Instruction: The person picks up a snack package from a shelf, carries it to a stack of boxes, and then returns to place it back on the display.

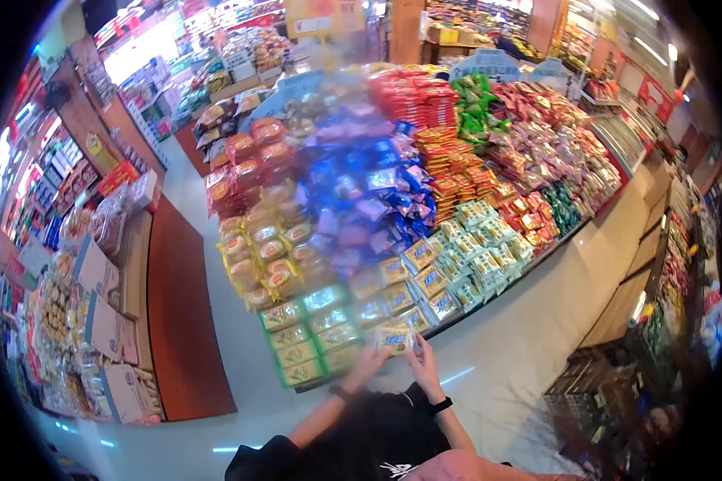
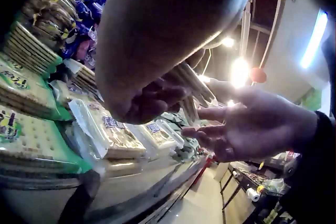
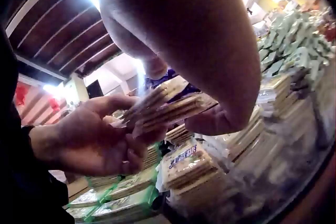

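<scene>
While above the snack-filled bin (image 1: 497, 298) — cracker packets (image 1: 395, 337) between both hands (image 1: 369, 362) (image 1: 423, 365).

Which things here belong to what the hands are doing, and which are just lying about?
In hand:
cracker packets, held between the left hand and the right hand.

Lying about:
green cracker packs, blue sweet bags, red packets and yellow packets, all on the display; the floor.

Cracker packets (image 1: 395, 335) before snack display (image 1: 537, 258)
</scene>
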The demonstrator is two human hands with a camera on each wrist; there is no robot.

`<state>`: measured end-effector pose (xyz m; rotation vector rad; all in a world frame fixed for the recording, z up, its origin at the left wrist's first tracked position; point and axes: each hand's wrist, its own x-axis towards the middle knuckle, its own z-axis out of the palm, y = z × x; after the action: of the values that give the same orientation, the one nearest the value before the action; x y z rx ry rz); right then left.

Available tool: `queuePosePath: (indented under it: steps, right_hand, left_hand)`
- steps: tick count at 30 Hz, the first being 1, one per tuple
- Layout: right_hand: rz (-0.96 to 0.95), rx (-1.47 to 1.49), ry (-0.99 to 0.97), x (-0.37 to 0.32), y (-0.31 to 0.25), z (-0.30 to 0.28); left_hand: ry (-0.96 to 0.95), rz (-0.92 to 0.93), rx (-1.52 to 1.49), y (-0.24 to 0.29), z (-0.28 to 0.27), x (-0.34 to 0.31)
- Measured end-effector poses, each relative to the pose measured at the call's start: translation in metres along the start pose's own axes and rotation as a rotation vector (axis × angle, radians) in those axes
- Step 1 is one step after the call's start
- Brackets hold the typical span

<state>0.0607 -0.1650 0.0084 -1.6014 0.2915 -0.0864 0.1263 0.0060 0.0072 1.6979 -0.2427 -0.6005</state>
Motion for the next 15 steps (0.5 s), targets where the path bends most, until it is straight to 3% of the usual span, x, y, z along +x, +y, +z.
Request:
queuePosePath:
  steps: [1,4,7,11,12,15]
  right_hand:
    - [-0.023,0.010,0.030,-0.005,0.004,-0.002]
    - [-0.023,0.025,0.093,-0.030,0.005,-0.014]
    - [0.003,-0.010,0.175,-0.069,0.017,-0.029]
    - [0.072,0.080,0.357,-0.150,0.038,-0.032]
    - [0.101,0.086,0.421,-0.175,0.046,-0.033]
    - [0.129,0.101,0.620,-0.252,0.078,-0.025]
  left_hand:
    - [-0.057,-0.051,0.035,-0.005,0.001,0.002]
    - [-0.135,0.031,0.067,-0.020,0.025,0.002]
    - [-0.175,0.264,0.050,-0.014,0.050,-0.012]
    - [-0.391,0.237,0.221,-0.069,0.088,-0.039]
    - [-0.491,0.207,0.243,-0.104,0.101,-0.042]
    - [-0.619,0.225,0.267,-0.122,0.133,-0.091]
